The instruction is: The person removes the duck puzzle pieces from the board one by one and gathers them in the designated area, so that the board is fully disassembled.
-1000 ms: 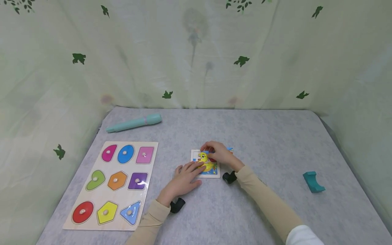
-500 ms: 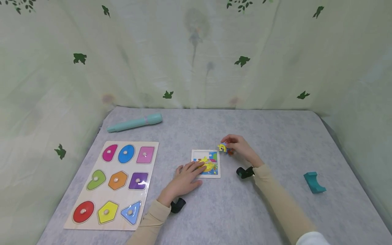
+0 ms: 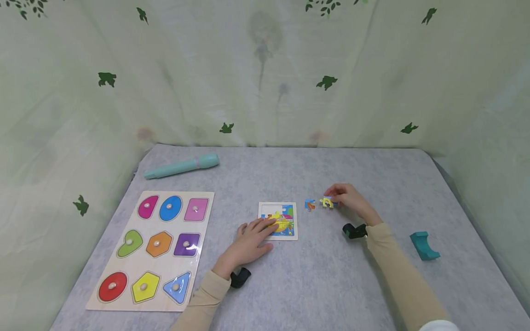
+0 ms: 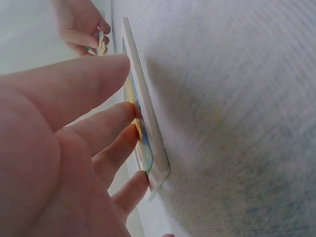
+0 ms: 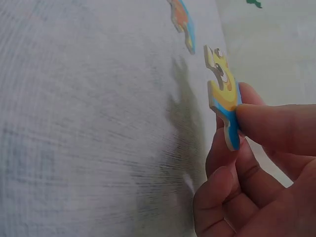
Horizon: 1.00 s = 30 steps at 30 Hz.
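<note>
Puzzle piece [image 3: 328, 201], long axis sideways, yellow leftward

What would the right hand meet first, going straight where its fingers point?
Likely the loose orange-and-blue puzzle piece, just past the yellow piece the right hand pinches; height is unclear, so it might pass over.

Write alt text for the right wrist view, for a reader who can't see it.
A right hand pinches a yellow and blue puzzle piece over a grey cloth surface. Beyond it lies an orange and blue piece, cut off by the picture's top edge, and a pale backdrop fills the upper right.
</note>
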{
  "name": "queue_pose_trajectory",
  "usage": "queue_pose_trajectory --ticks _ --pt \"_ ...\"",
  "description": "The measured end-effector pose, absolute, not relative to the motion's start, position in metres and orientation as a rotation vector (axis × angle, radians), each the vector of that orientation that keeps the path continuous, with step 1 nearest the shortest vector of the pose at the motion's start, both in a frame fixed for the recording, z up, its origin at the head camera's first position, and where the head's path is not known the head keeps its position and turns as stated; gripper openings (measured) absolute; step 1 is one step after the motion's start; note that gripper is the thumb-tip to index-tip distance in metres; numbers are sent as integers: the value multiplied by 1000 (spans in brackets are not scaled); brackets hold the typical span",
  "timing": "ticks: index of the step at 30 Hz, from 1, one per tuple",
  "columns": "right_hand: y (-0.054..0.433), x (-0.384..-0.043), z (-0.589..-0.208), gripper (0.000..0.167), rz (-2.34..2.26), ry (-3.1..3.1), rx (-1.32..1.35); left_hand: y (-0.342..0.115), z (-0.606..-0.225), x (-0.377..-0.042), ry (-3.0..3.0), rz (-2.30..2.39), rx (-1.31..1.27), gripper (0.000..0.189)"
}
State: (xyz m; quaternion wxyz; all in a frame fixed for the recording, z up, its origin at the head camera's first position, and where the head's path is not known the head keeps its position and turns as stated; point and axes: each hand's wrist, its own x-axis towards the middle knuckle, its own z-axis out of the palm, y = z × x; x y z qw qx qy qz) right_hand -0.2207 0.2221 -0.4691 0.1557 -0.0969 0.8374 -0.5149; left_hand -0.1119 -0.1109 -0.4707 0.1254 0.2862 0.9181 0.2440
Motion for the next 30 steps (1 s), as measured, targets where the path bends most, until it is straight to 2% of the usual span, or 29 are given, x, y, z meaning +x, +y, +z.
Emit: queue_pose_trajectory --ticks 17,25,30 --pt "199 -216 -474 13 -1063 2704 -358 -110 -473 -110 2683 733 811 50" --pt "189 -213 -465 10 -814 2825 -371 -105 -469 -110 2719 704 793 48" --pt "181 -211 -466 11 -963 2819 -397 -100 -468 -113 2745 694 790 44"
